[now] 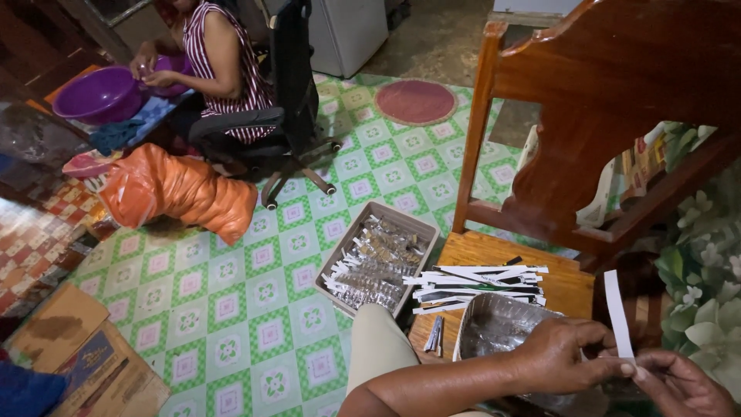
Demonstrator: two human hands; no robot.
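Green-and-white tiled floor mat (231, 309) filled the left and centre of the frame. Wooden chair (587, 100) stood upper right, its seat at lower centre-right. Orange sack (174, 193) lay at left, near an office chair (285, 116) where another person (216, 54) sat, hands at a purple basin (100, 94), upper left. Grey tray (378, 259) of small wrapped packets sat on the mat, centre, just beside the chair seat. Pile of paper strips (478, 282) lay on the seat; foil-lined container (498, 324) just below it. Bottom right: left hand (567, 355) and right hand (679, 382) close together, fingertips of both pinched on the lower end of one white strip (617, 313), which stood nearly upright above them.
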